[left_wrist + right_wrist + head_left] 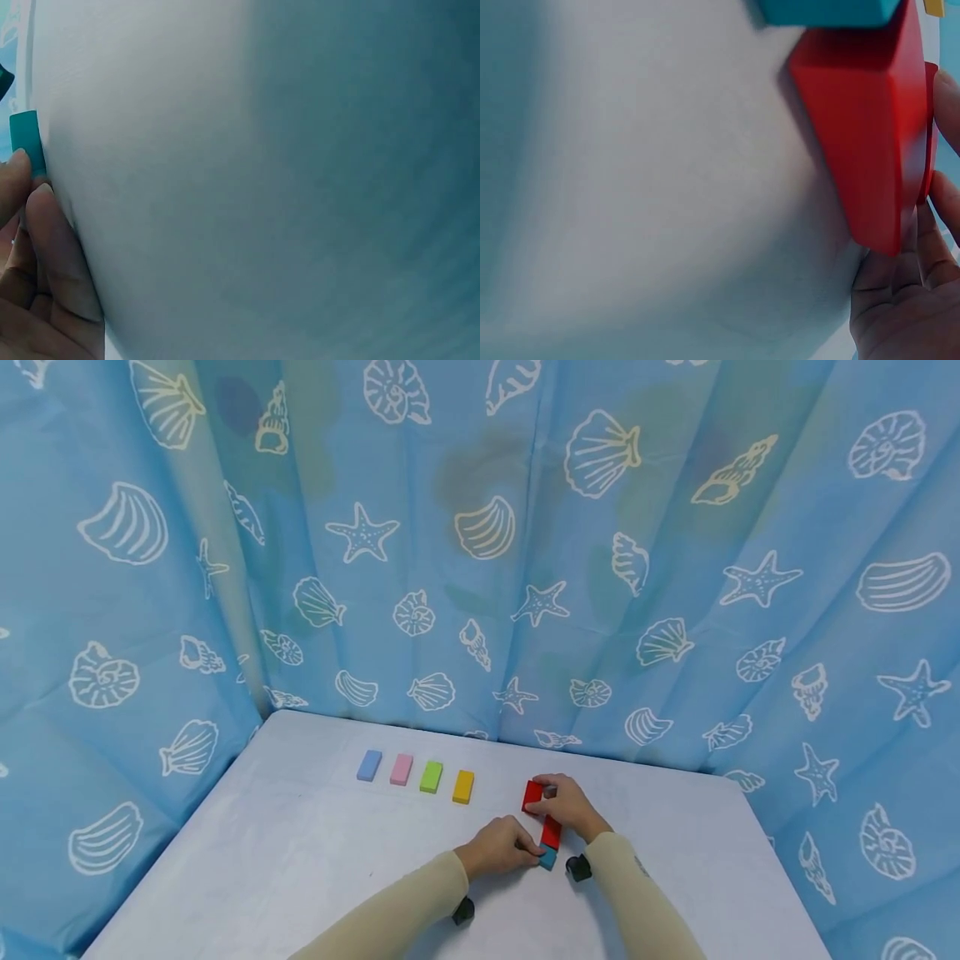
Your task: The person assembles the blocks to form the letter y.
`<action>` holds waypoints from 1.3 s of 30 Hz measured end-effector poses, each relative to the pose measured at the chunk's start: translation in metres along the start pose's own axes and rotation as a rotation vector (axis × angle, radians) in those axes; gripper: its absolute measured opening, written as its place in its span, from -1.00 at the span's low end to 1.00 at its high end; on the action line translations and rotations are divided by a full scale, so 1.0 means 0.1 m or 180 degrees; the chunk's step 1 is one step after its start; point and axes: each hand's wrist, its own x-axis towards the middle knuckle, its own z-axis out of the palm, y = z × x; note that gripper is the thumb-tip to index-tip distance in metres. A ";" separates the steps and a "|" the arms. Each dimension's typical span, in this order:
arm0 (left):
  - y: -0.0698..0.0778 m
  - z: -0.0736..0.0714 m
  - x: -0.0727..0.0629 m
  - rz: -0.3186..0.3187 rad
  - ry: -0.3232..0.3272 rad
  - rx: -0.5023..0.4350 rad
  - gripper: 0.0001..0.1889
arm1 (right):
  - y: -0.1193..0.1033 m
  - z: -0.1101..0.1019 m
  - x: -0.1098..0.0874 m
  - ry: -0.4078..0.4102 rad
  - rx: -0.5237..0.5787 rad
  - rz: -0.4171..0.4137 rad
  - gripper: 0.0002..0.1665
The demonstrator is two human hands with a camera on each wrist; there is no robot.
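Note:
My left hand [497, 845] pinches a small teal block [548, 857] at its fingertips, right of the table's middle. In the left wrist view, the finger and thumb lie at the lower end of the teal block [27, 142]. A red block [551, 832] lies just beyond the teal one, its near end right at it. Farther back, my right hand [567, 803] grips another red block [532, 795] between thumb and fingers. The right wrist view shows the nearer red block [862, 135] large, with the gripped red block [931, 97] partly hidden behind it.
Blue [369, 765], pink [401, 769], green [431, 777] and yellow [462, 787] blocks lie spaced in a row at the back left of the white table [300, 843]. A blue shell-patterned curtain [465, 568] hangs behind the table. Black wrist devices [578, 867] sit below the sleeves.

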 end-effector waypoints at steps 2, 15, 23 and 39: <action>0.00 0.00 0.00 0.0016 0.0000 -0.0004 -0.83 | 0.00 -0.01 0.01 0.0027 -0.0008 -0.0012 -0.28; -0.05 0.02 0.05 0.0048 -0.0042 -0.0015 -0.82 | 0.01 -0.08 0.08 0.0082 -0.0135 0.0095 -0.28; -0.06 0.02 0.05 0.0066 -0.0037 0.0043 -0.81 | 0.06 -0.10 0.12 0.0102 -0.0158 0.0093 -0.27; -0.04 0.01 0.04 -0.0045 -0.0065 0.0033 -0.83 | 0.24 -0.24 0.06 0.0209 -0.0118 0.0203 -0.24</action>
